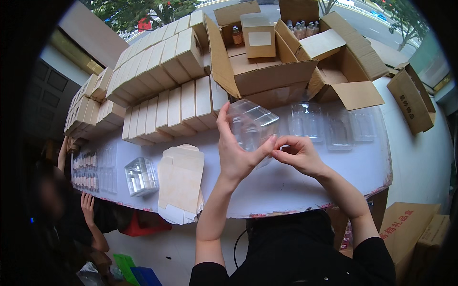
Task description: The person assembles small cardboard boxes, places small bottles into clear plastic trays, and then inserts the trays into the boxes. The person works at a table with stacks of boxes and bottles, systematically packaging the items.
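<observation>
You are cradling a clear moulded plastic tray [252,125] in your left hand [234,155], fingers curled beneath it, while your right hand [298,155] is pinching its near edge, steadying it above the white table [296,183].

Flat cartons [181,183] right of tray stack [141,176]; open box [267,71] behind.
</observation>
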The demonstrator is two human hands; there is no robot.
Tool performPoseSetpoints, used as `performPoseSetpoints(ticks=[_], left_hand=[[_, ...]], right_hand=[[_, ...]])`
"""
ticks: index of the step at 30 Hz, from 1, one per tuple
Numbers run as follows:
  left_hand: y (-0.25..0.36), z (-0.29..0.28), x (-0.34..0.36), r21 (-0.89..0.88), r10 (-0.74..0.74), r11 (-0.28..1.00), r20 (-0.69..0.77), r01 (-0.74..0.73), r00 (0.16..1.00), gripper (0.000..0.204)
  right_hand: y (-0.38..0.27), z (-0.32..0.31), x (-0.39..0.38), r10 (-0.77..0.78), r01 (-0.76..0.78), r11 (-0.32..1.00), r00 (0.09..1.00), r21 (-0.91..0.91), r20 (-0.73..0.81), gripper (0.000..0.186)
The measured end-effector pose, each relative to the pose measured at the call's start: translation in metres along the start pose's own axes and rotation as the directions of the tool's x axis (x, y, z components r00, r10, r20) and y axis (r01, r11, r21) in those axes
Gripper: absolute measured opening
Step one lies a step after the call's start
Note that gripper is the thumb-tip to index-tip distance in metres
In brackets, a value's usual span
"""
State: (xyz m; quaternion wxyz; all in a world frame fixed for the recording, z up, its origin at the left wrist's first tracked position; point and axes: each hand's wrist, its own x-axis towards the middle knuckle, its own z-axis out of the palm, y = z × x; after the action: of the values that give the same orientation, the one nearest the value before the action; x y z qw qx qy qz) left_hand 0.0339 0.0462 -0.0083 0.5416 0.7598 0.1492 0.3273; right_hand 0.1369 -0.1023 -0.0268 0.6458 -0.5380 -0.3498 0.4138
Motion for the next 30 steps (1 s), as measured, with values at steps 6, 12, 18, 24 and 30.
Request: performPoseSetpoints(ticks=[6,12,18,24,30], left_hand=[[0.003,-0.003,0.001,-0.13,0.026,0.991,-0.138,-0.044,0.99,0.102],[0.002,-0.021,0.004,-0.04,0.322,0.902,-0.6,-0.43,0.732,0.112],[0.001,-0.019,-0.006,0.044,0.406,0.862,-0.659,-0.506,0.634,0.125],[-0.003,-0.022,-0.006,0.179,0.493,0.855,-0.569,-0.486,0.658,0.111],[0.002,-0.016,-0.003,0.026,0.402,0.887,-0.531,-0.46,0.746,0.109]], right_hand=[[0.006,-0.004,0.005,0.022,-0.012,0.996,0.994,0.092,-0.104,0.011],[0.001,0.003,0.014,0.042,-0.044,0.999,0.997,0.028,0.066,0.011],[0.01,0.028,0.037,0.11,-0.089,0.988,0.978,-0.124,0.175,0.024],[0.011,0.054,0.054,0.071,-0.038,0.901,0.996,-0.431,0.06,0.046],[0.018,0.061,0.044,-0.459,0.352,0.494,0.882,-0.795,0.105,0.029]])
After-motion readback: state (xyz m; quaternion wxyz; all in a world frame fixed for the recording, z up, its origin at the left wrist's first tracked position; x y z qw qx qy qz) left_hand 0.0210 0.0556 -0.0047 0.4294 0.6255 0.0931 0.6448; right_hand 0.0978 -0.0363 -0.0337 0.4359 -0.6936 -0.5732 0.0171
